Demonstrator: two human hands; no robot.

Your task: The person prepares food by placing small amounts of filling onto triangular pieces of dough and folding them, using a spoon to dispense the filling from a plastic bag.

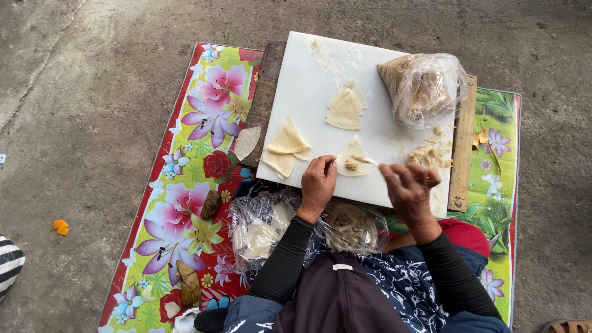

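Fingers of the left hand (318, 180) press flat on the near edge of a triangular wrapper (353, 158), apparently pinning it so it stays put, while the right hand (409, 184) pinches a small white spoon (369, 161) whose tip reaches the dab of brown filling (351, 165) at the wrapper's centre. More folded wrappers (285, 148) lie to the left and farther away (345, 108), within easy reach. A plastic bag of filling (423, 87) sits at the far right, with loose crumbs near it. Everything rests on a white cutting board (308, 80) over a wooden plank (462, 148), on a flowered mat (197, 160) spread on bare concrete ground (80, 92).
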